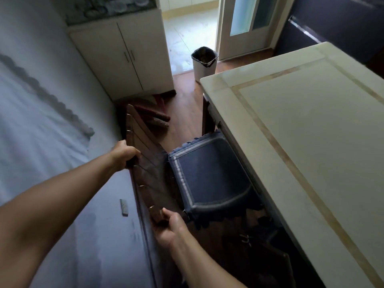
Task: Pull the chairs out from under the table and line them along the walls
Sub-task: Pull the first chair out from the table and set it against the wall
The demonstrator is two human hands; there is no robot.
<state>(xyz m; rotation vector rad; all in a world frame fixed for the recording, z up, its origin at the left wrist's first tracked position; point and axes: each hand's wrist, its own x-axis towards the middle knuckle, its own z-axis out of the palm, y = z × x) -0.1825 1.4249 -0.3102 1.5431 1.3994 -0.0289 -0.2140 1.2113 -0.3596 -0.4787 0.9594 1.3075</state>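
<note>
A dark wooden chair (pixel 151 169) with a blue-grey seat cushion (pixel 209 175) stands between the pale wall (pixel 62 142) on the left and the cream-topped table (pixel 311 132) on the right. Its backrest lies close along the wall and the front of its seat reaches under the table's edge. My left hand (pixel 124 154) grips the far end of the backrest's top rail. My right hand (pixel 170 227) grips the near end of the same rail. Another dark chair (pixel 270 260) shows partly below the table edge, near the bottom.
A white two-door cabinet (pixel 124 59) stands against the wall ahead, with dark red slippers (pixel 158 119) on the floor at its foot. A lined waste bin (pixel 204 63) sits by an open doorway. The wooden floor (pixel 187 104) runs between cabinet and table.
</note>
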